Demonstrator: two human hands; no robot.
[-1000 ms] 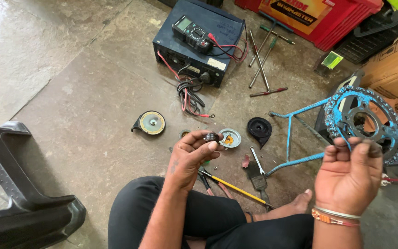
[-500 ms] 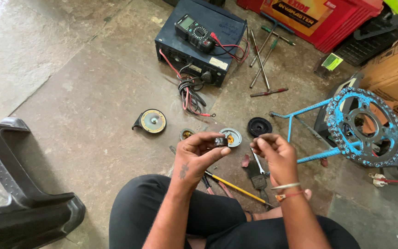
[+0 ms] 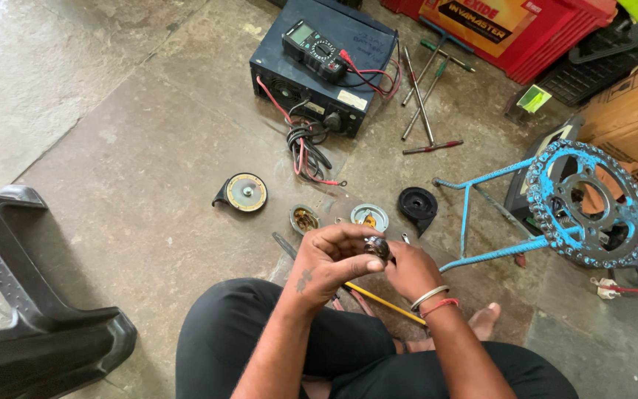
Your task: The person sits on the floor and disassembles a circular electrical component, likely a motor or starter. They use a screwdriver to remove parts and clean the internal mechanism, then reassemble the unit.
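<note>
Head view. Your left hand [image 3: 330, 258] and right hand [image 3: 410, 270] meet above your lap, fingertips touching, and both grips are closed together on a small round metal part [image 3: 378, 247] held between them, just over the concrete floor [image 3: 149, 185]. On the floor directly beyond your hands lie three round pieces in a row: a small open cup-shaped part [image 3: 304, 219], a silvery disc with an orange centre [image 3: 369, 216], and a black round cover [image 3: 416, 203]. Farther left, well apart from these, sits a black horn-like disc with a pale face [image 3: 244, 192]. A yellow-handled tool [image 3: 378, 299] lies under your right wrist. Toward the far edge of the floor, a dark box unit [image 3: 311, 89] carries a multimeter [image 3: 313, 48]. A blue frame with chainring [image 3: 585, 203] stands at right; a black plastic stool [image 3: 31, 310] is at left.
</note>
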